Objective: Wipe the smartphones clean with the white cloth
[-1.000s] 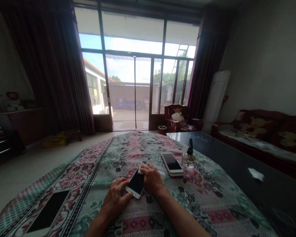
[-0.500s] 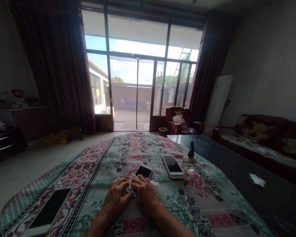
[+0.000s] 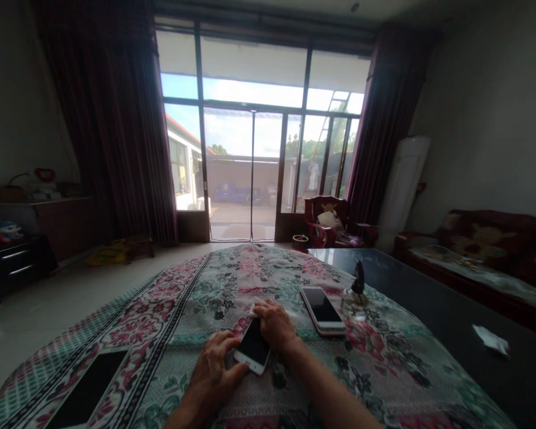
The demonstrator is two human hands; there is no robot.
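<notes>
A white smartphone [image 3: 252, 350] with a dark screen lies face up on the flowered tablecloth, close in front of me. My left hand [image 3: 217, 364] grips its lower left side, thumb along the bottom edge and bent fingers at the left edge. Across the phone's upper right part rests my right hand [image 3: 274, 325], its fingers closed over a white tissue [image 3: 252, 308]. Most of the tissue is hidden beneath those fingers. To the right lies another white smartphone [image 3: 322, 308], face up. A larger phone-like device [image 3: 92, 387] with a dark screen is at the lower left.
Beside the second phone stands a clear glass bottle [image 3: 356, 302] with a black top. A crumpled white tissue [image 3: 490, 339] lies on the dark tabletop [image 3: 433, 319] at right. Beyond the cloth-covered table [image 3: 250, 262] are a wooden armchair [image 3: 326, 217], a sofa and glass doors.
The right hand with the tissue has moved forward to the phone's upper end, uncovering more of its screen. The phone now lies closer, with the left hand on its lower edge.
</notes>
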